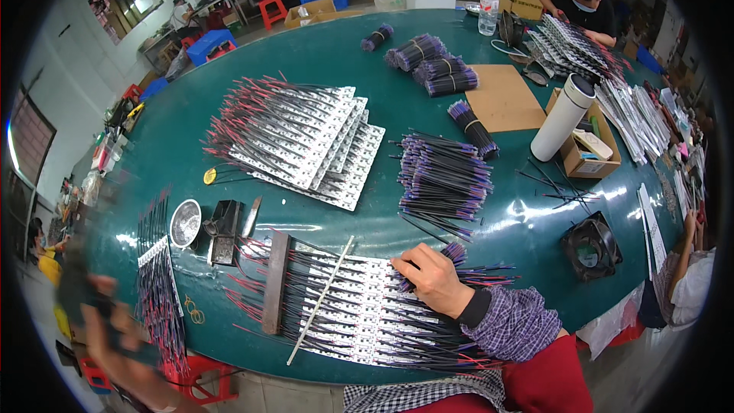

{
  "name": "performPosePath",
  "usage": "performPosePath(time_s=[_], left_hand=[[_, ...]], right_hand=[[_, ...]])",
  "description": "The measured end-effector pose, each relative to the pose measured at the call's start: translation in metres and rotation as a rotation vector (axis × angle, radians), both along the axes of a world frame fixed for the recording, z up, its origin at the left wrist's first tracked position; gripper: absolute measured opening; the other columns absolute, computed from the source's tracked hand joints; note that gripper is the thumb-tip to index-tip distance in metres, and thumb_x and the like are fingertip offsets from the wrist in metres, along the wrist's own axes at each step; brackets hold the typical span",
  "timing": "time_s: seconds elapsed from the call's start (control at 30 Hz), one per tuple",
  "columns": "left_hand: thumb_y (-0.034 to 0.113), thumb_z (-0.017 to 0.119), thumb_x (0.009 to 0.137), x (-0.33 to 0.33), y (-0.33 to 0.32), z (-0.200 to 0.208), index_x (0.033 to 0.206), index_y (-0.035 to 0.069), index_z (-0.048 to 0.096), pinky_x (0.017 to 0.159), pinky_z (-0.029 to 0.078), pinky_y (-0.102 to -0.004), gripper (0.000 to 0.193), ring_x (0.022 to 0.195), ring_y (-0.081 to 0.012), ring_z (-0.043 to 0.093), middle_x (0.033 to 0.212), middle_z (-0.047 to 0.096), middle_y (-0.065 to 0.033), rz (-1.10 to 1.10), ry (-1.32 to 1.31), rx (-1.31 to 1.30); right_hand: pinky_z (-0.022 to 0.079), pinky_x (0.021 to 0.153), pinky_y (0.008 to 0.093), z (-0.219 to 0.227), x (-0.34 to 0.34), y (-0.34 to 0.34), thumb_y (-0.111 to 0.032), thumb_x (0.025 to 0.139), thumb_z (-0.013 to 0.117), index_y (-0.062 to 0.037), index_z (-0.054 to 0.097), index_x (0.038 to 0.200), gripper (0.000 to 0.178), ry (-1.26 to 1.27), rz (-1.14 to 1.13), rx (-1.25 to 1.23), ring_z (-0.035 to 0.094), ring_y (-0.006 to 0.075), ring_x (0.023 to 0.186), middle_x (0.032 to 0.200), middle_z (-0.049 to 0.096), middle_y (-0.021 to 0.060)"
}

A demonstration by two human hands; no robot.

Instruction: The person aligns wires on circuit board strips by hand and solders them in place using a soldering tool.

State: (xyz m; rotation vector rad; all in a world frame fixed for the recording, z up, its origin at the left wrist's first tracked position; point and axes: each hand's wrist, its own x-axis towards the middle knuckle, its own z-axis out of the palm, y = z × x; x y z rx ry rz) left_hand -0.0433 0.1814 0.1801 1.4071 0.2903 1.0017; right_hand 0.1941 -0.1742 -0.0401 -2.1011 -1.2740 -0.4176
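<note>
The right hand [434, 279] came in from the near right, its forearm in a purple checked sleeve [514, 327] with a black cuff [476, 307], back of the hand upward and knuckles bent. Its fingers were curled together around a bundle of dark wires [456, 252], which ran beneath the palm; the purple ends stuck out past the far side of the hand. How tightly the fingertips pressed could not be told.

At the near left, a bare forearm [126, 363] was badly blurred; whose it was, and how its fingers stood, could not be told.

Just below the gripping fingers lay a white panel [371, 310], flat and ridged with rows of small parts, thin black and red leads fanning from its sides. A dark rectangular bar [276, 283] and a slim pale rod [321, 300] lay across its left part. Farther off, a heap of purple-tipped wires [445, 176] rested on the glossy green table [524, 248].
</note>
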Motion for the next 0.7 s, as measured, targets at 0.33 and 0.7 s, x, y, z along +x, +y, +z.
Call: performPosePath(time_s=[0.33,0.7], left_hand=[[-0.007,0.070,0.082,0.036,-0.147,-0.161,0.129,-0.005,0.054,0.044,0.041,-0.0246,0.050,0.055,-0.0125,0.054,0.111,0.066,-0.0170,-0.164,0.440,-0.250],[0.003,0.084,0.077,0.043,-0.173,-0.179,0.102,-0.003,0.072,0.069,0.053,-0.0270,0.028,0.075,-0.0125,0.067,0.090,0.074,-0.0064,-0.146,0.719,-0.209]], right_hand=[[0.049,0.061,0.0351,0.004,0.009,0.003,0.004,0.067,0.064,-0.0022,0.068,0.097,0.031,0.010,0.029,0.033,0.060,0.0248,0.075,0.086,0.061,0.0068],[0.050,0.061,0.0333,0.001,0.002,0.009,0.003,0.065,0.065,-0.0003,0.069,0.098,0.034,0.010,0.057,-0.070,0.060,0.0233,0.077,0.090,0.062,0.0070]])
